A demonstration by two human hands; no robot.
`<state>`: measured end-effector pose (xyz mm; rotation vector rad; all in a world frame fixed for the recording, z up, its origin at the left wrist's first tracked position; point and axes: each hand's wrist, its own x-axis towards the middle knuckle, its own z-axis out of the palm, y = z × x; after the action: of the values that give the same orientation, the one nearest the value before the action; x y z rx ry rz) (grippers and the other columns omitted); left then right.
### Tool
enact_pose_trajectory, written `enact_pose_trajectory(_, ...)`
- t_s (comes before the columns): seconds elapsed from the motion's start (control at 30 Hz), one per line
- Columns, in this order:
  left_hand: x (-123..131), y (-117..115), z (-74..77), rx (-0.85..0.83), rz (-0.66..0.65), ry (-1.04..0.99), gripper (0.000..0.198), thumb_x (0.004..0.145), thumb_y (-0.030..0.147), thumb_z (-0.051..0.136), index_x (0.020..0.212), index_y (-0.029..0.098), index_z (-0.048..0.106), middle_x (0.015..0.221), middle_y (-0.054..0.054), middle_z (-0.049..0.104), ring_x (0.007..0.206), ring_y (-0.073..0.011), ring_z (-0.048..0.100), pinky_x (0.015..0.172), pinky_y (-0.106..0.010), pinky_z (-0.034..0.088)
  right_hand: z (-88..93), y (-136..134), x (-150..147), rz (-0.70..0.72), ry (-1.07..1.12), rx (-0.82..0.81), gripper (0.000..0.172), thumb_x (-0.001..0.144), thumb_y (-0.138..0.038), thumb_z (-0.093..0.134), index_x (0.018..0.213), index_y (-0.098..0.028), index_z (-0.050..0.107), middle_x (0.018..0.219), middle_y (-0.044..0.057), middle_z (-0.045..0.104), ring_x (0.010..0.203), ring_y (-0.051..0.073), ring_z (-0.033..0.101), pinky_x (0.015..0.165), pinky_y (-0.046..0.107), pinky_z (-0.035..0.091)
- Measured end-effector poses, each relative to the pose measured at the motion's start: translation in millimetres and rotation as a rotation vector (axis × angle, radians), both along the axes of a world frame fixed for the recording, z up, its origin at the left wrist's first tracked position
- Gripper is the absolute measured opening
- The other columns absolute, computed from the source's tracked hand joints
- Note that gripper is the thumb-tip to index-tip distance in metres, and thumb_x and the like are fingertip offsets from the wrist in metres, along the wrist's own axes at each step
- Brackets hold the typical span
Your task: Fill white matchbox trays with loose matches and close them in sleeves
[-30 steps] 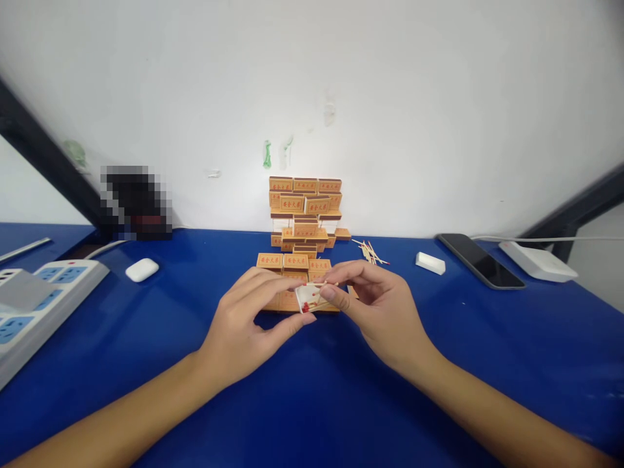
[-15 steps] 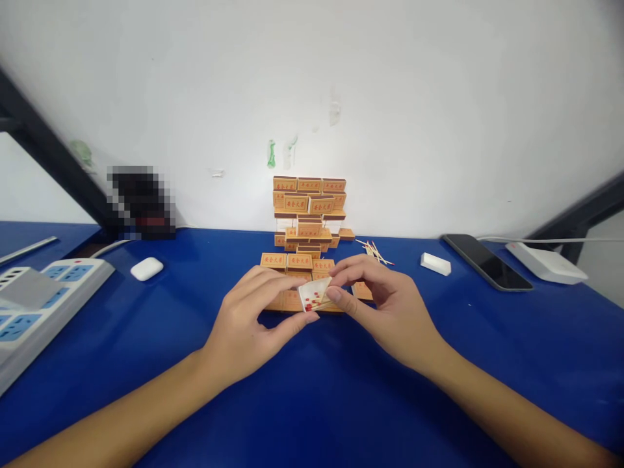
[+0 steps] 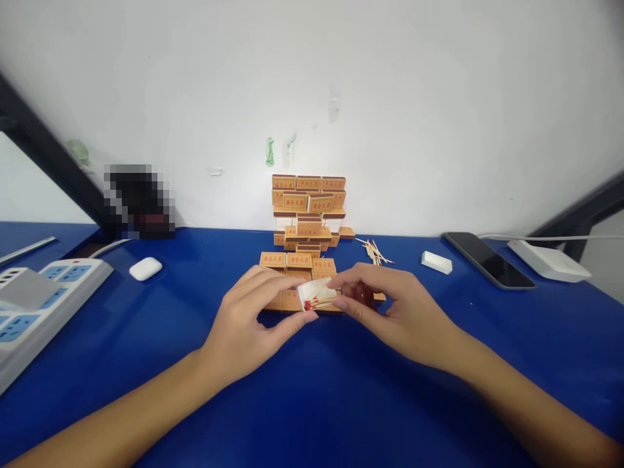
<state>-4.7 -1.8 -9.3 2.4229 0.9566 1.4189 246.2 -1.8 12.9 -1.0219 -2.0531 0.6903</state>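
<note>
My left hand (image 3: 260,322) grips a white matchbox tray (image 3: 301,299) at its left end, thumb below and fingers above. Inside the tilted tray lie several red-headed matches (image 3: 316,303), with a pale paper flap over part of them. At the tray's right end is my right hand (image 3: 390,309), its thumb and index finger closed about the edge; its other fingers are curled. Just behind the hands, yellow matchboxes (image 3: 273,260) stand in rows, partly hidden by my fingers. Farther back rises a stack of matchboxes (image 3: 309,224) against the wall.
Loose matches (image 3: 374,251) lie right of the stack. Farther right are a small white block (image 3: 437,262), a black phone (image 3: 487,260) and a white device with a cable (image 3: 548,261). On the left sit a white earbud case (image 3: 145,268) and a power strip (image 3: 58,305).
My right hand has shifted slightly right along the tray, its thumb now nearer the tray's end. The paper flap lies lower over the matches. My left hand has stayed in place.
</note>
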Motion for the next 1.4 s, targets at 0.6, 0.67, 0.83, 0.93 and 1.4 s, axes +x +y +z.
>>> enact_pose_trajectory(0.6,-2.6,1.3,-3.6,0.015,-0.021,0.026,0.039,0.086,0.026,0.088,0.122,0.023,0.073,0.112,-0.007,0.081,0.102,-0.0245,0.073,0.093,-0.042,0.058,2.6,1.5,0.5,-0.022,-0.07,0.146,0.013,0.101,-0.023,0.064,0.095,-0.027,0.075,0.088,0.002,0.074,0.071,0.017,0.063,0.06,0.032,0.048)
enact_pose_trajectory(0.67,-2.4,1.4,-4.1,0.016,-0.022,0.027,0.038,0.086,0.025,0.088,0.121,0.023,0.072,0.112,-0.007,0.081,0.102,-0.0245,0.073,0.093,-0.041,0.058,1.1,1.1,-0.8,0.0,-0.071,0.164,0.015,0.103,-0.02,0.062,0.097,-0.027,0.074,0.091,0.003,0.072,0.076,0.018,0.064,0.063,0.032,0.049)
enact_pose_trajectory(0.83,-1.8,2.3,-5.0,0.036,-0.043,0.037,0.037,0.086,0.025,0.088,0.119,0.02,0.072,0.11,-0.007,0.08,0.1,-0.0232,0.073,0.092,-0.04,0.058,-4.8,-1.3,-4.4,0.034,-0.09,0.147,0.013,0.105,-0.02,0.059,0.101,-0.024,0.071,0.095,0.004,0.066,0.078,0.016,0.061,0.067,0.03,0.051)
enact_pose_trajectory(0.93,-1.6,2.6,-5.3,0.044,-0.055,0.04,0.038,0.086,0.025,0.088,0.12,0.019,0.072,0.109,-0.008,0.08,0.099,-0.0225,0.073,0.092,-0.039,0.057,-5.3,-3.0,-4.5,0.043,-0.134,0.125,0.011,0.105,-0.018,0.06,0.102,-0.022,0.07,0.098,0.004,0.064,0.078,0.015,0.06,0.07,0.031,0.052)
enact_pose_trajectory(1.4,-3.5,2.6,-5.7,0.035,-0.076,0.033,0.039,0.088,0.023,0.087,0.123,0.021,0.072,0.114,-0.007,0.08,0.104,-0.0235,0.073,0.095,-0.039,0.057,-7.7,-5.8,-2.1,0.072,-0.246,0.273,0.018,0.103,-0.025,0.065,0.119,-0.02,0.07,0.103,0.007,0.061,0.082,0.017,0.061,0.074,0.033,0.053)
